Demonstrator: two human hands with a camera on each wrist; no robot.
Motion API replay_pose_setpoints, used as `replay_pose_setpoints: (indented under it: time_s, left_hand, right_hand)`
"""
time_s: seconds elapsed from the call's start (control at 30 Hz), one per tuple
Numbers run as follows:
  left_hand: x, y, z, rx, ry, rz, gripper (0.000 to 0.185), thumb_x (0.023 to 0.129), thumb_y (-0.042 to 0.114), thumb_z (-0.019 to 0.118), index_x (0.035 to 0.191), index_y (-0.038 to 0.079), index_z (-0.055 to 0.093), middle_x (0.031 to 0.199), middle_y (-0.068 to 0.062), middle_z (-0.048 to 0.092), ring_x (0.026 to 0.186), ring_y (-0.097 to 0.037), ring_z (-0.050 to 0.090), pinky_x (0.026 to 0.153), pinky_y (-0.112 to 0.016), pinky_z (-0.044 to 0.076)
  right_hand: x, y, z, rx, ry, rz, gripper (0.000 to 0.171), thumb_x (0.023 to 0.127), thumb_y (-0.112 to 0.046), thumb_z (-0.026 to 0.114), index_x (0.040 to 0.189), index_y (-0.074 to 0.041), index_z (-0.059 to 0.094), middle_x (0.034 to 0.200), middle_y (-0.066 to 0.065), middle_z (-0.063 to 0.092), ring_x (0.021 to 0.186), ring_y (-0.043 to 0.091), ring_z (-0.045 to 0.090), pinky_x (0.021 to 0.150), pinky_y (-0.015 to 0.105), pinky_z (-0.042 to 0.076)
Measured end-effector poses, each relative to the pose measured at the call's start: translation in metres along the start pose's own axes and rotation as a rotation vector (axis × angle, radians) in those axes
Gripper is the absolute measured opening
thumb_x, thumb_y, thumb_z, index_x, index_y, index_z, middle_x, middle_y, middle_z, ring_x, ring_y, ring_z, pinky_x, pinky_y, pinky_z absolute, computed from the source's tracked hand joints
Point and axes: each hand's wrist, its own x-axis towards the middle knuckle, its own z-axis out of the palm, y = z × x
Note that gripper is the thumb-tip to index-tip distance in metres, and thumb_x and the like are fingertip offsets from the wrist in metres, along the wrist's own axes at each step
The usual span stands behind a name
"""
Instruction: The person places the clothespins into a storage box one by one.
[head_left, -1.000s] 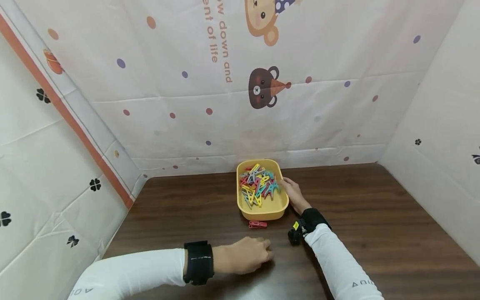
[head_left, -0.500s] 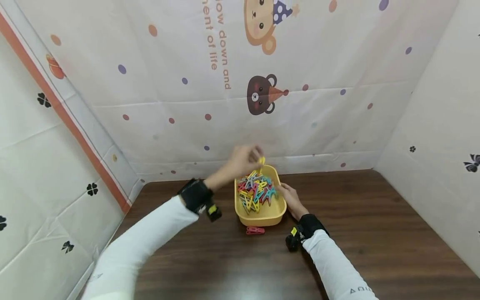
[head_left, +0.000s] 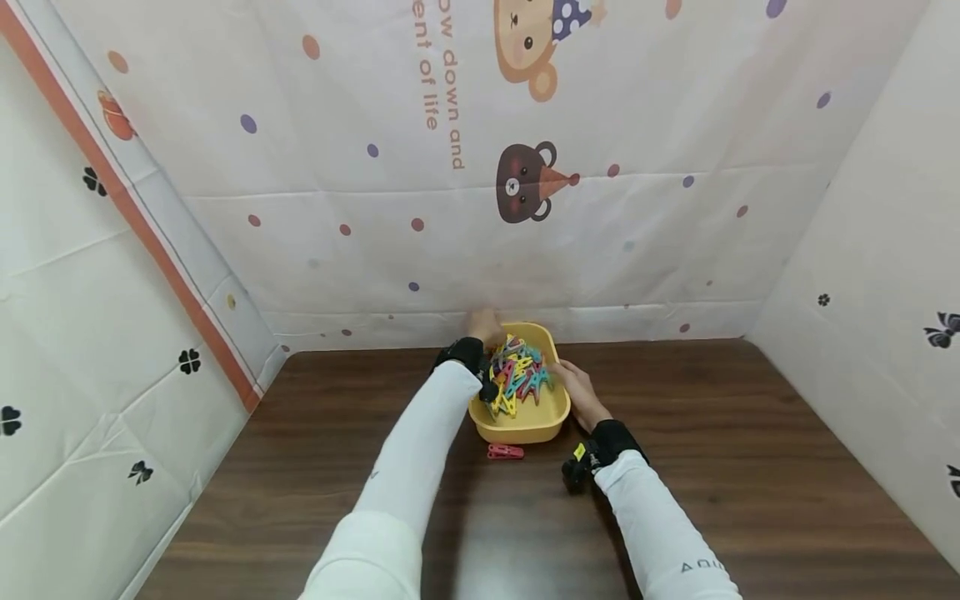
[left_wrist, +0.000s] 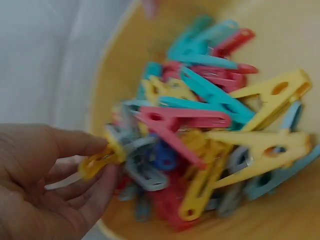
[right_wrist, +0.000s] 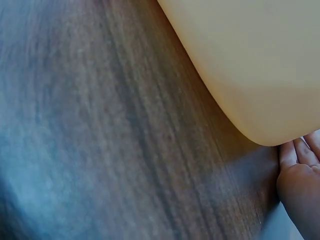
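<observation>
A yellow plastic tub stands on the table with a pile of colourful clothespins inside. My left hand is at the tub's far left rim, partly blurred. In the left wrist view, its thumb and fingers pinch a yellow clothespin, whose front end overlaps a grey clothespin at the pile's edge. My right hand holds the tub's right side, thumb at the rim. In the right wrist view, its fingers lie against the tub's outer wall.
One red clothespin lies on the brown wooden table, just in front of the tub. A printed white curtain rises behind the table, close to the tub's far end. White sheets also border the left and right sides.
My left hand moved from the table in front up to the tub's far end with a yellow clothespin, then lowered to the far left rim. My right hand stayed on the tub.
</observation>
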Motion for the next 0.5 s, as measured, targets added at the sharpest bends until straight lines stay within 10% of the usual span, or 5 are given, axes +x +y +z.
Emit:
replay_pose_setpoints:
  time_s: [0.3,0.5]
  left_hand:
    - [-0.024,0.001,-0.006,-0.101,-0.002,-0.018,0.049,0.093,0.005,0.062,0.054,0.014,0.035,0.053,0.001,0.030,0.051,-0.016,0.031,0.054,-0.029,0.029]
    - [-0.065,0.013,-0.052,-0.072,0.046,0.196,0.013,0.098,0.008,0.061,0.085,0.006,0.061,0.081,-0.007,0.059,0.072,-0.017,0.053,0.067,-0.027,0.045]
  right_hand:
    - [0.001,0.001,0.001,0.000,0.006,-0.017,0.061,0.107,-0.032,0.047,0.159,-0.005,0.032,0.149,0.024,0.048,0.135,0.034,0.052,0.107,0.039,0.050]
    - [0.002,0.004,0.012,-0.017,-0.025,0.005,0.060,0.106,-0.032,0.049,0.157,-0.005,0.035,0.150,0.024,0.049,0.136,0.035,0.053,0.109,0.042,0.050]
